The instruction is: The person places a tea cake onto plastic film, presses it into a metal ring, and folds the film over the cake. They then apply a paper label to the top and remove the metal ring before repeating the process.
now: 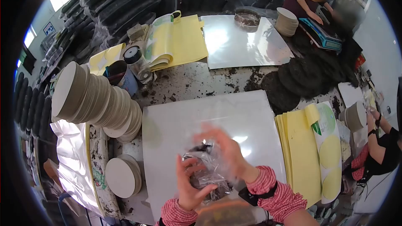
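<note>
My left hand [190, 183] is cupped round the side of a crumpled clear plastic wrapper [207, 169] with something dark inside. The dark content's kind is hidden by folds and glare. Over the wrapper's upper right side is my right hand [226, 148], smeared by motion, so its finger position does not show clearly. Both hands are above the near part of a glossy white board [176, 119]. Red-and-white checked sleeves cover both forearms.
Tall stacks of round card discs [98, 100] and a shorter stack [121, 178] stand left. Yellow label sheets [297, 155] lie right. Dark round cakes [299, 77], a jar [138, 62] and another white board [234, 52] are beyond. Two other people work nearby.
</note>
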Demonstrator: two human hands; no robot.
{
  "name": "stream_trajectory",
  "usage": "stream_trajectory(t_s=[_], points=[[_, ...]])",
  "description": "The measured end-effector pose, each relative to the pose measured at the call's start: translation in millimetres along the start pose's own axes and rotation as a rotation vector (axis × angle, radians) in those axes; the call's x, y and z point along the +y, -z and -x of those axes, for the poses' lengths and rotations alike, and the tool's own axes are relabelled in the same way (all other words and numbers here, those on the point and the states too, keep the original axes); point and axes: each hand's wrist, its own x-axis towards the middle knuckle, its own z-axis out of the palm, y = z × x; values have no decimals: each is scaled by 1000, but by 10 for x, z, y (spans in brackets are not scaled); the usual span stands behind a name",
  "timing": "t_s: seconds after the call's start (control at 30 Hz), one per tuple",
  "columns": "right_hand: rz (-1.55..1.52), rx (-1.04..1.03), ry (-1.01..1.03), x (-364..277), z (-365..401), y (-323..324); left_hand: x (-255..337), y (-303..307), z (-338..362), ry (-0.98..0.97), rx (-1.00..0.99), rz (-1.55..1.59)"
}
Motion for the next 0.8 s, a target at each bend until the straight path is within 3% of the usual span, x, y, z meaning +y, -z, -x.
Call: stream_trajectory(t_s=[0.03,0.07,0.1,0.13,0.17,0.2,0.23,0.3,0.33,0.37,0.43,0.47,0.5,0.57,0.6,0.63,0.67,0.7,0.8], points=[[204,-263,247,171,69,70,-5,1,7,52,122,348],[226,-407,380,176,110,92,-104,68,3,-14,227,367],[249,-553,516,180,133,104,-136,156,28,-14,245,373],[252,-577,508,293,207,125,-75,217,26,-73,62,54],[-85,-282,315,483,349,172,-35,211,49,-117,-123,-261],[-404,28,106,572,490,206,-29,70,6,-169,-66,-548],[-395,14,91,440,557,101,-28,4,16,-156,-50,-539],[372,113,110,66,527,-355,-50,-29,-50,-135,-158,-733],[538,101,246,45,529,-502,-74,45,-81,-8,-224,-623],[537,94,254,90,526,-494,-37,93,-38,-11,-214,-626],[556,299,157,232,464,-399,165,195,-14,-192,-103,-317],[360,269,-86,212,499,-356,207,280,23,-222,-242,-332],[369,264,-99,195,571,-338,225,226,70,-211,-239,-320],[399,174,-9,100,566,-327,176,69,57,-240,-304,-664],[588,128,137,87,671,-301,49,88,39,-240,-306,-648],[589,132,159,-9,726,-259,5,94,-9,-259,-297,-655],[780,63,176,-158,842,-215,-12,72,-11,-295,-297,-746],[972,-9,177,-241,948,-190,-36,27,34,-323,-303,-828],[992,32,45,172,717,-132,31,-28,129,-288,-272,-765]])
